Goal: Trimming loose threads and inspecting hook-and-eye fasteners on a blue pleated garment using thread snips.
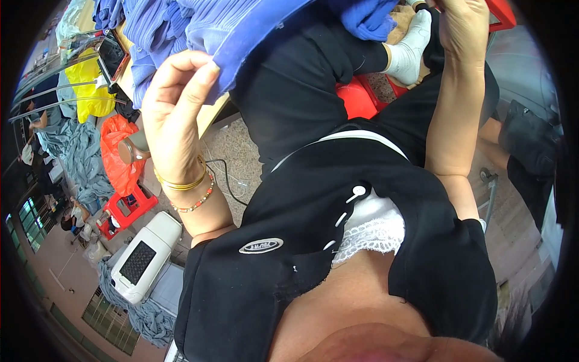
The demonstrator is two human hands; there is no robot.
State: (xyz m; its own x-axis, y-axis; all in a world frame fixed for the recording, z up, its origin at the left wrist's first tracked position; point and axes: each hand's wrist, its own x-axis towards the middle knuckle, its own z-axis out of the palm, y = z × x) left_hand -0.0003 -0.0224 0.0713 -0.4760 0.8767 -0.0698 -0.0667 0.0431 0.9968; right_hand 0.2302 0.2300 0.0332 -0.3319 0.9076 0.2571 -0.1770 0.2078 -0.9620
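Note:
The edge of a blue garment (244, 45) is pinched between the thumb and fingers of my left hand (181, 96). A smooth band of the cloth runs from there to the upper right and leaves the picture at the top. At the upper right my raised right hand (463, 24) has its fingers bent together. The top edge cuts off its fingertips, so whatever they hold is hidden. More blue cloth (371, 21) hangs between the two hands, beyond my black-trousered legs. Ribbed, bunched blue cloth (160, 27) lies on the table to the left.
Left of me are an orange-red plastic bag (117, 148), a brown-lidded container (129, 149), a yellow cloth or bag (90, 84), a red stool (129, 211) and grey-blue garment heaps (75, 154). A white-socked foot (413, 51) is near red plastic (359, 99). Other people are nearby.

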